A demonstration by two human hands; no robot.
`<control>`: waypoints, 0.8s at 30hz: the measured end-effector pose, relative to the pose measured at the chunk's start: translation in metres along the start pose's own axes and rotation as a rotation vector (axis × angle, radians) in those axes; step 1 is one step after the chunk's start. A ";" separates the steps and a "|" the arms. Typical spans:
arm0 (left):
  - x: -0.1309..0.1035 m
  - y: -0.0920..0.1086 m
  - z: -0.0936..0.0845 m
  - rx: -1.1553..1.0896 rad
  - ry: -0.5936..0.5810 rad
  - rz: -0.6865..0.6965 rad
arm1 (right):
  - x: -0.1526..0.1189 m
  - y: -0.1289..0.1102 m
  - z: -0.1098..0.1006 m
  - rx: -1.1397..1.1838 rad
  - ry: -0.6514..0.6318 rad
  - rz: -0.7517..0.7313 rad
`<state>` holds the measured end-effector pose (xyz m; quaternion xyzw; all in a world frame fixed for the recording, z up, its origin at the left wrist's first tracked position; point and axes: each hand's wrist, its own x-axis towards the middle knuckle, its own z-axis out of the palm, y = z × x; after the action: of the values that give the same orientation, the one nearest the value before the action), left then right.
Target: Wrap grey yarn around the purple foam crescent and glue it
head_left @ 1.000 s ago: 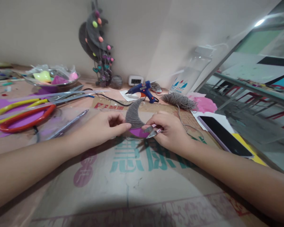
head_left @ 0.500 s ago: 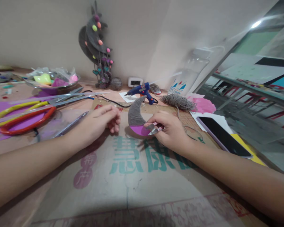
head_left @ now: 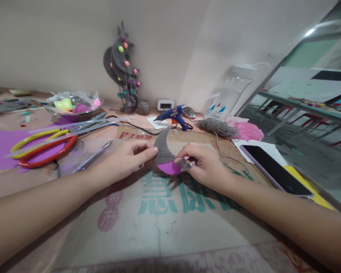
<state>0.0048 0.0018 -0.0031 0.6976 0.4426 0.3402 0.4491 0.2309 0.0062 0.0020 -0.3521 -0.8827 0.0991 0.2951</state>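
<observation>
A moon-shaped crescent (head_left: 164, 148) stands upright above the cardboard (head_left: 130, 235). Grey yarn is wound round its upper part, while the lower end is bare purple. My left hand (head_left: 135, 154) is closed at its left edge, thumb against the yarn and the other fingers partly hidden behind. On the other side my right hand (head_left: 206, 163) pinches the crescent near where yarn meets purple. The same hand also holds a small tool with two metal, pink-marked blades or tips (head_left: 187, 163); its exact kind is unclear. A strand of grey yarn (head_left: 220, 151) runs behind the right hand.
Behind are a blue glue gun (head_left: 174, 116), a grey yarn skein (head_left: 217, 127), a small clock (head_left: 165, 104) and a clear bottle (head_left: 230, 93). Scissors (head_left: 47, 148), a pen (head_left: 93, 155) and a bowl (head_left: 74, 110) lie left. A phone (head_left: 275, 168) lies right.
My left hand has moved right to the crescent, and its thumb now meets the yarn-covered edge. The right hand keeps its hold. The whole view has shifted slightly.
</observation>
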 end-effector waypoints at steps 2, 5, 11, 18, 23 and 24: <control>-0.001 0.002 0.000 0.003 -0.016 -0.028 | 0.000 0.001 0.002 -0.005 -0.033 0.036; 0.000 0.002 0.000 -0.063 -0.024 -0.044 | 0.000 0.004 0.004 -0.013 -0.037 0.077; 0.011 -0.013 -0.002 -0.421 0.234 -0.065 | -0.004 -0.023 -0.022 0.162 -0.002 0.041; 0.019 -0.020 -0.006 -0.628 0.394 -0.023 | 0.003 -0.051 -0.017 0.258 -0.502 0.012; 0.020 -0.020 -0.004 -0.702 0.391 -0.020 | 0.028 -0.041 0.011 0.206 -0.513 -0.031; 0.021 -0.020 -0.004 -0.705 0.392 -0.027 | 0.031 -0.046 0.012 0.270 -0.578 -0.101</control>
<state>0.0028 0.0264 -0.0183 0.4166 0.3852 0.5920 0.5723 0.1801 -0.0063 0.0244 -0.2229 -0.9252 0.2962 0.0809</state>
